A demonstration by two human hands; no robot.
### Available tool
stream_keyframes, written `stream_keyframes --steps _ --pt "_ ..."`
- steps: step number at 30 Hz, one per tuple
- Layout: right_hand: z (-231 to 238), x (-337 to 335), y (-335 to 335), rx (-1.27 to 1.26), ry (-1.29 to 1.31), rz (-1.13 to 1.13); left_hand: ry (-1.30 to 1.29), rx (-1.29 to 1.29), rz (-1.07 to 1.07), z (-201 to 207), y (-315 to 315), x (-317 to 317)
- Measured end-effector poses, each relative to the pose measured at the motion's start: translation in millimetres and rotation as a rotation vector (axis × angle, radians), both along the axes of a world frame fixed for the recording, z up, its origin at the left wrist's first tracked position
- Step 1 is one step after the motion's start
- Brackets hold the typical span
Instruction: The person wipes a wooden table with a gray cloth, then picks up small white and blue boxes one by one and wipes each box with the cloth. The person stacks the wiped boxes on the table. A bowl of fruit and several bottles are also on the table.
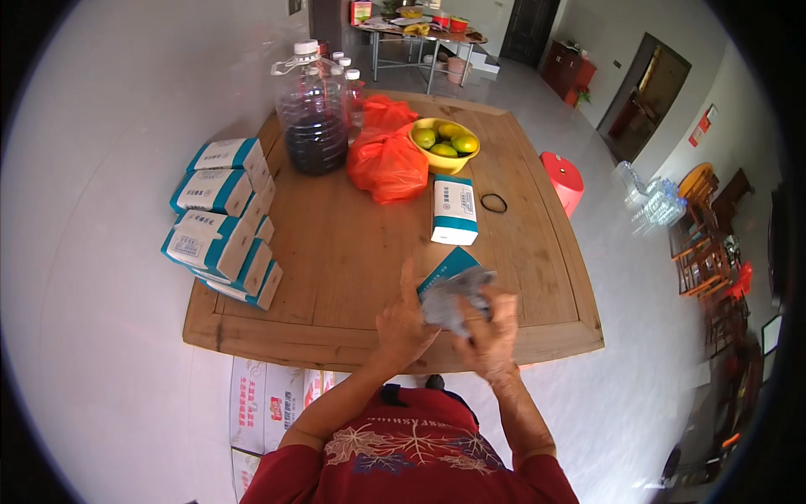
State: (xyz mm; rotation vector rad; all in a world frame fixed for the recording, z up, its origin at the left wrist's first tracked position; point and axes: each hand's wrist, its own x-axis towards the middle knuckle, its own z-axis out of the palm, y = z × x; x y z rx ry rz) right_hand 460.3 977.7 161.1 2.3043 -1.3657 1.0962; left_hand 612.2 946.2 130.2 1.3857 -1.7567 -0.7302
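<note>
Cloth (447,301) overlaps box (451,261) near table edge (294,341), open wood (340,252) leftward.

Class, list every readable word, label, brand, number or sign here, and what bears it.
Wording not copied; print stands on:
Stacked boxes: dark print
Box near bowl: dark print
Teal box under grey cloth: too small
Carton: red print
Red shirt: pale lettering
Wall sign: too small

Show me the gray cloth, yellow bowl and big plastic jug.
Gray cloth (452,301), head view: crumpled middle.
Yellow bowl (449,165), head view: front wall.
Big plastic jug (316,144), head view: lower wall.
</note>
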Motion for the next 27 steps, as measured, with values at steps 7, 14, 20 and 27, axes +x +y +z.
stream_keyframes --steps 7,14,20,27 --pt "-4 0 -25 0.121 0.05 -0.208 -0.184 -0.317 -0.118 -24 -1 -2" --pt "-40 -68 -59 0.89 -1.342 0.025 -0.274 -0.495 -0.182 -30 -8 -12" --pt "-73 -95 -60 1.062 -1.251 -0.028 -0.295 -0.337 -0.279 -23 -18 -5" --pt "-73 -106 -30 0.415 -0.365 -0.453 0.132 -0.037 -0.148 -18 -16 34"
